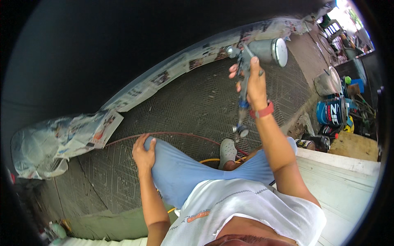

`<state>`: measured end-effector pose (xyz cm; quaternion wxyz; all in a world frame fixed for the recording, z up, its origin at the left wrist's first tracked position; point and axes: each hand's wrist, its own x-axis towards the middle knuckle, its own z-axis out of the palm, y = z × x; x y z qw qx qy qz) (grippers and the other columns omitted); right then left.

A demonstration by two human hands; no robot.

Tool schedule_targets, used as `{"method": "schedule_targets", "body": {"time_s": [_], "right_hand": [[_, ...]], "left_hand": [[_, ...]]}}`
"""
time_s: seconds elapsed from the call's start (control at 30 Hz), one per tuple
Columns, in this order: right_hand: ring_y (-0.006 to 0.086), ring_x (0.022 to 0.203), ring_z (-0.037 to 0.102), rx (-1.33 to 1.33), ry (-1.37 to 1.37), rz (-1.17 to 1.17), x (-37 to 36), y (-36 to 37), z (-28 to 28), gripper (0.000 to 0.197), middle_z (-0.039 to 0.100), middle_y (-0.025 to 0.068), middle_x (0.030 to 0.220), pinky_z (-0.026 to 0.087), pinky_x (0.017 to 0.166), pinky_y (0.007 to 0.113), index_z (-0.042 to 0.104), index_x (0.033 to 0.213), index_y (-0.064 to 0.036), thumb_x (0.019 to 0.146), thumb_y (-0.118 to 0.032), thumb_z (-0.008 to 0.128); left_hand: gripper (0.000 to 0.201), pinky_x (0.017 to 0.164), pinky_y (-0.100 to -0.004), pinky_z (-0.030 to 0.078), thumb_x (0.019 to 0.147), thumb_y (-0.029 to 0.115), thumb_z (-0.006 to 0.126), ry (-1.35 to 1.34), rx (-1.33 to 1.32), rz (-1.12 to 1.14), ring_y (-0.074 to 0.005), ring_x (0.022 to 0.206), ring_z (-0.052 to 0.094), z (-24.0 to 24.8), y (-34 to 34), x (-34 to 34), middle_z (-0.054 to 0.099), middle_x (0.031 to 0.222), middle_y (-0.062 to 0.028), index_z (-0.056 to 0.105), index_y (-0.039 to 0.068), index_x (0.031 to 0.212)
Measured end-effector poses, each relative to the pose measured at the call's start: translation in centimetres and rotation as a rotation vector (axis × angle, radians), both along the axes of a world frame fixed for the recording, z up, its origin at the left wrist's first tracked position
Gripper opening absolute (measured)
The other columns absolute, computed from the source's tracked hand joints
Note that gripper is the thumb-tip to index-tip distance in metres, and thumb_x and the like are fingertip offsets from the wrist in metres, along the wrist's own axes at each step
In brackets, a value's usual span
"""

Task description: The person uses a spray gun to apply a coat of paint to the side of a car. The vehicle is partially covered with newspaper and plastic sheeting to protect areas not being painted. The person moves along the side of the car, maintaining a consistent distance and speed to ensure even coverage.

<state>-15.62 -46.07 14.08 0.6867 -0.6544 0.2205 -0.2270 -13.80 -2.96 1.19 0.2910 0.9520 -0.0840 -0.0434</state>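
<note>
My right hand point(257, 82) is raised and wrapped around the handle of a spray gun point(245, 74). The gun has a grey metal paint cup point(264, 50) on its side, with a pale end facing right. A gauge point(243, 132) hangs at the bottom of the handle. The nozzle end points left, toward a large dark panel point(135, 45) like a vehicle body, apart from it. Newspaper masking point(162, 80) runs along the panel's lower edge. My left hand point(143, 155) rests on my bent knee, thumb apart from the fingers, holding nothing.
Clear plastic and newspaper wrap a rounded part point(41, 141) at the left. A reddish hose point(172, 133) and a yellow hose point(209, 160) cross the ribbed dark floor point(176, 102). Buckets, including a white one point(328, 82) and a blue one point(328, 112), stand at the right near a board point(355, 143).
</note>
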Motion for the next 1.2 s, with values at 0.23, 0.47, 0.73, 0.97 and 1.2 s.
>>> {"method": "schedule_targets", "body": {"time_s": [0.23, 0.47, 0.73, 0.97, 1.2], "right_hand": [[0.0107, 0.084, 0.066, -0.096, 0.054, 0.395, 0.3, 15.9, -0.1, 0.063, 0.071, 0.0087, 0.102, 0.048, 0.053, 0.023, 0.057, 0.147, -0.0020, 0.113, -0.051, 0.040], [0.0177, 0.083, 0.073, -0.131, -0.031, 0.675, 3.2, 27.2, -0.1, 0.057, 0.075, 0.0148, 0.091, 0.058, 0.081, 0.034, 0.055, 0.150, -0.0020, 0.108, -0.039, 0.058], [0.0104, 0.079, 0.067, 0.038, -0.042, 0.792, 6.2, 27.2, 3.3, 0.063, 0.071, 0.0085, 0.096, 0.050, 0.050, 0.022, 0.063, 0.135, 0.0016, 0.112, -0.053, 0.042], [0.0109, 0.082, 0.067, -0.157, 0.058, 0.384, 2.0, 14.8, 4.9, 0.061, 0.072, 0.0096, 0.100, 0.050, 0.051, 0.023, 0.065, 0.130, -0.0003, 0.113, -0.053, 0.039], [0.0131, 0.079, 0.068, -0.152, -0.006, 0.011, -0.6, 1.9, 6.9, 0.066, 0.072, 0.0111, 0.095, 0.048, 0.049, 0.024, 0.063, 0.129, 0.0004, 0.111, -0.058, 0.036]], "left_hand": [[0.040, 0.113, -0.0444, 0.045, 0.092, 0.035, 0.076, 0.040, -0.096, 0.000, -0.0365, 0.130, 0.061, -0.8, 0.4, 0.7, 0.070, 0.135, -0.0157, 0.076, 0.010, 0.123], [0.040, 0.106, -0.0454, 0.050, 0.091, 0.039, 0.074, -0.008, -0.112, 0.055, -0.0352, 0.120, 0.067, -1.0, 2.0, 0.4, 0.073, 0.126, -0.0150, 0.077, 0.009, 0.117], [0.041, 0.106, -0.0458, 0.051, 0.091, 0.039, 0.074, 0.033, -0.113, 0.087, -0.0363, 0.119, 0.067, -0.9, 2.3, 0.8, 0.074, 0.124, -0.0165, 0.077, 0.008, 0.118], [0.042, 0.112, -0.0462, 0.045, 0.093, 0.040, 0.072, 0.059, -0.133, 0.022, -0.0347, 0.129, 0.062, -1.7, 1.7, 0.4, 0.071, 0.133, -0.0137, 0.076, 0.011, 0.124], [0.039, 0.113, -0.0453, 0.044, 0.094, 0.034, 0.073, 0.104, -0.186, -0.073, -0.0345, 0.130, 0.062, -1.0, -1.0, 0.6, 0.070, 0.134, -0.0143, 0.075, 0.010, 0.124]]}}
